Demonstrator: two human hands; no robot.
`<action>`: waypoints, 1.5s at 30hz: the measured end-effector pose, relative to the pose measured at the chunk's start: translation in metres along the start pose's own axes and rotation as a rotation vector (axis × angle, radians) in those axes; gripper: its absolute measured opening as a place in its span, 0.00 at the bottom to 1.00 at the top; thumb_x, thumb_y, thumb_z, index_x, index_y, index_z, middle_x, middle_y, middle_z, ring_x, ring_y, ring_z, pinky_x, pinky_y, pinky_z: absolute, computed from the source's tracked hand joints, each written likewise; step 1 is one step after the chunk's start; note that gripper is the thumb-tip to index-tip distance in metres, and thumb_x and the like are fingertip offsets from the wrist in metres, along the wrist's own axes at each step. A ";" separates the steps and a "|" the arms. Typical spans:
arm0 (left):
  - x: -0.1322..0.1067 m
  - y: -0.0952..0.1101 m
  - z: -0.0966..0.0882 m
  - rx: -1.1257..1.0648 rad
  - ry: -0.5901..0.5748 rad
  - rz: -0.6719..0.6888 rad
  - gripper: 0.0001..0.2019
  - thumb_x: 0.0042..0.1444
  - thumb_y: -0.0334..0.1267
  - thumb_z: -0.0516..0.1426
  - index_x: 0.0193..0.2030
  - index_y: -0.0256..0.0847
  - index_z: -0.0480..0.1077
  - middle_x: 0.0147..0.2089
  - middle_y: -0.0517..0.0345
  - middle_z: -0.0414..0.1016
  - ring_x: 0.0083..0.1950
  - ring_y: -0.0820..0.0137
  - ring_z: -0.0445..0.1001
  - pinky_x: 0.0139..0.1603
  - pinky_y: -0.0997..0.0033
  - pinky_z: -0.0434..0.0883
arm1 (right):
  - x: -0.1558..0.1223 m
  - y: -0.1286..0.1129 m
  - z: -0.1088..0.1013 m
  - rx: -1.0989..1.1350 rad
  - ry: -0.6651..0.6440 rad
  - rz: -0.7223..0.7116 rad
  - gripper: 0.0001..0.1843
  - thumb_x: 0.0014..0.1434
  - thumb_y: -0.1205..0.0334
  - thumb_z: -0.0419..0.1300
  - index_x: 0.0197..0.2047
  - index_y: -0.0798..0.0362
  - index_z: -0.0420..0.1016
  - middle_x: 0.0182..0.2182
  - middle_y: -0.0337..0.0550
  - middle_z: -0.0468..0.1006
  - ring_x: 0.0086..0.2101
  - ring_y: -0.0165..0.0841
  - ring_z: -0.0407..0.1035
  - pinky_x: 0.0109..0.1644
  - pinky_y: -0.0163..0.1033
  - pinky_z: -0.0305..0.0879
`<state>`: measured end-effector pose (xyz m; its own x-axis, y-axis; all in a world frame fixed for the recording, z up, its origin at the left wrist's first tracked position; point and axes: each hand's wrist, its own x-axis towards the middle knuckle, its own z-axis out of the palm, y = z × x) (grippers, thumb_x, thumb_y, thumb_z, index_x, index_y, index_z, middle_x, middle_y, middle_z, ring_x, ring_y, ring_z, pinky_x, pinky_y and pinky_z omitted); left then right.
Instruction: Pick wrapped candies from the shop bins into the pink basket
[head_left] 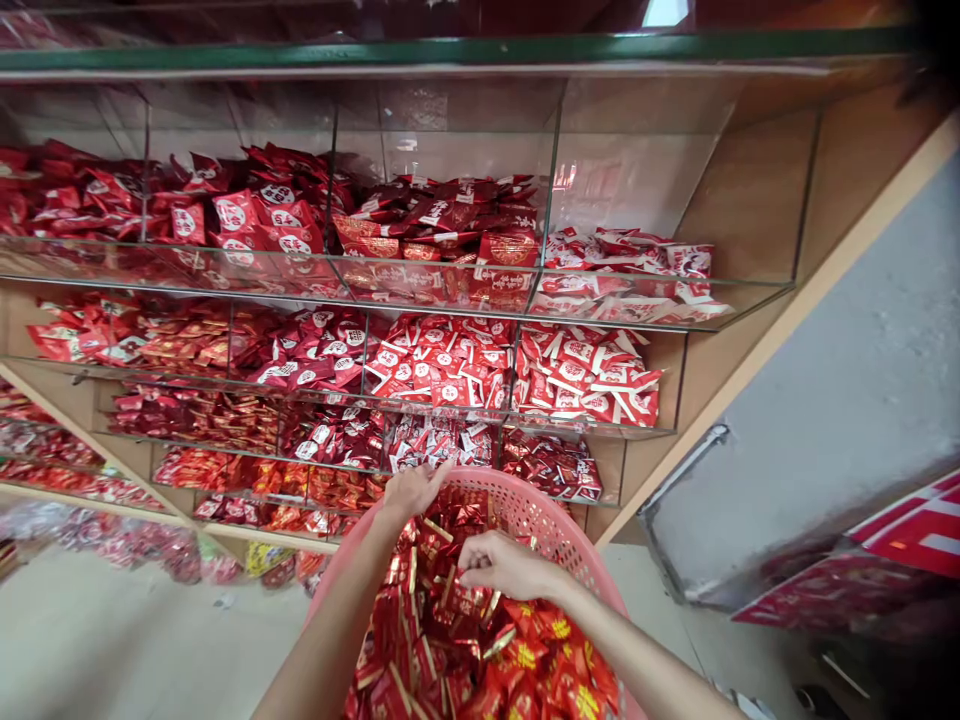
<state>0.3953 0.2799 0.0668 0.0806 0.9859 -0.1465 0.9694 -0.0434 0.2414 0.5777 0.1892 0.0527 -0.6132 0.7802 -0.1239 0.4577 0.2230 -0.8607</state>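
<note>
A pink perforated plastic basket (540,515) sits in front of me, heaped with small wrapped packets. Dark red packets with gold edges (405,640) fill its left and middle, and brighter red ones with yellow print (536,650) lie at the lower right. My left hand (412,490) grips the basket's far left rim, its lower fingers hidden. Inside the basket, my right hand (506,565) is closed, fingers curled down over the dark red packets; what they hold, if anything, is hidden.
Ahead stands a wooden shelf unit with glass dividers (555,200) and rows of red packets (442,360). Bagged goods (150,540) lie on the tiled floor (187,640) at left. At right are a grey wall (825,400) and red-and-white packaging (915,525).
</note>
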 end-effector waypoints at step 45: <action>0.000 -0.002 0.002 -0.044 0.003 -0.002 0.46 0.47 0.69 0.26 0.45 0.39 0.72 0.43 0.39 0.76 0.48 0.51 0.73 0.46 0.52 0.67 | -0.039 -0.023 -0.026 0.053 0.406 -0.203 0.12 0.63 0.55 0.48 0.34 0.52 0.66 0.37 0.42 0.71 0.37 0.30 0.67 0.42 0.36 0.62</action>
<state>0.3938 0.2795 0.0644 0.0780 0.9865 -0.1437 0.9584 -0.0345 0.2834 0.6073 0.1690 0.0903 -0.3803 0.8919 0.2446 0.3144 0.3734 -0.8728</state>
